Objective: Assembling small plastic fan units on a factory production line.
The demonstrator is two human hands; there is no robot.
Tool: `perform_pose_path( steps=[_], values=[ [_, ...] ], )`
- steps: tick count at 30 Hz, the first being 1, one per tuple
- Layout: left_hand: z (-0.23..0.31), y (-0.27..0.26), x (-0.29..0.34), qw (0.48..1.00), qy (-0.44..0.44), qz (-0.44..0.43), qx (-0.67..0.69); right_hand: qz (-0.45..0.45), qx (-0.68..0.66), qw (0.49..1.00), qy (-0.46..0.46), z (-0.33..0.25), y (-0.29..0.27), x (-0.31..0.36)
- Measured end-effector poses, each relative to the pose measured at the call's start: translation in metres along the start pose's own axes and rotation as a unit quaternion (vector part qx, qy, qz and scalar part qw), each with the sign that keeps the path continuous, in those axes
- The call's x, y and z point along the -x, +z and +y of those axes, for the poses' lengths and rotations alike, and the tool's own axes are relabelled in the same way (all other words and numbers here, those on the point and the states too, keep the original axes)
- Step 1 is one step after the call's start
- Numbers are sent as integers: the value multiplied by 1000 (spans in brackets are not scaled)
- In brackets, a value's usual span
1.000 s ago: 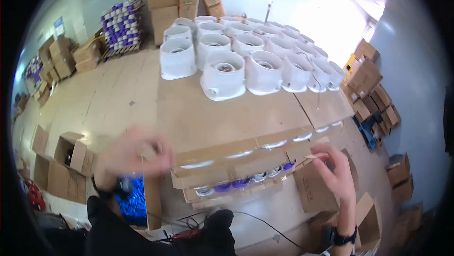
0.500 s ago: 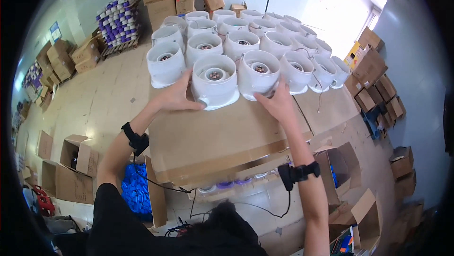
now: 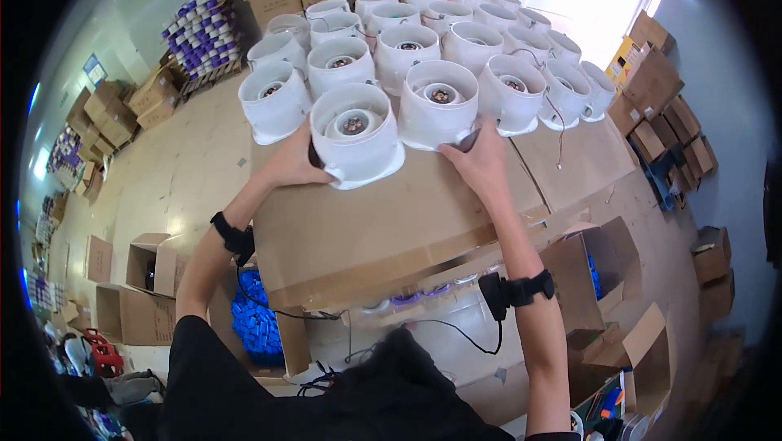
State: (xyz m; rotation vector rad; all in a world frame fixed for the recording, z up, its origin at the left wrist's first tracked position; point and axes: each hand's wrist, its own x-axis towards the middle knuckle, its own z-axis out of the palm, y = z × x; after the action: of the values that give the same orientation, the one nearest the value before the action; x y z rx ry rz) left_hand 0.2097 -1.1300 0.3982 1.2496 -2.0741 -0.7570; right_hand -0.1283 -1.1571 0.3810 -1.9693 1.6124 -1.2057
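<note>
My left hand (image 3: 292, 159) closes round the left side and lower front of a white round plastic housing (image 3: 358, 148), thumb near its base flange. Inside that open-topped housing sits a smaller ring with coppery parts at its centre. My right hand (image 3: 481, 157) grips the lower right side of a similar white housing (image 3: 440, 123) just to the right and slightly farther back. Its thumb is at the base; the other fingers are partly hidden. Both housings stand upright on a brown cardboard surface (image 3: 383, 225). Several more of the same housings stand in rows behind and beside them.
Thin wires hang from some housings; one wire (image 3: 559, 136) drops over the cardboard at the right. Below left, an open carton (image 3: 295, 343) holds many small blue pieces. Another open carton (image 3: 570, 278) stands below right. Stacked boxes (image 3: 656, 78) line the right wall.
The whole view has shifted, and the housings' rows appear higher in it. Both hands keep hold of the same two front housings; a slightly wider gap shows between these two.
</note>
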Motion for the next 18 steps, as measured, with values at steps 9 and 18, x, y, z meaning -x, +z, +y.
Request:
perform_pose_path(
  steps=[9,18],
  values=[
    [6,0,29,995,48,-73,42,22,120,991,-45,-13,-6,33],
    [19,12,93,998,25,-24,51,23,133,991,-12,-18,-7,39]
  ],
)
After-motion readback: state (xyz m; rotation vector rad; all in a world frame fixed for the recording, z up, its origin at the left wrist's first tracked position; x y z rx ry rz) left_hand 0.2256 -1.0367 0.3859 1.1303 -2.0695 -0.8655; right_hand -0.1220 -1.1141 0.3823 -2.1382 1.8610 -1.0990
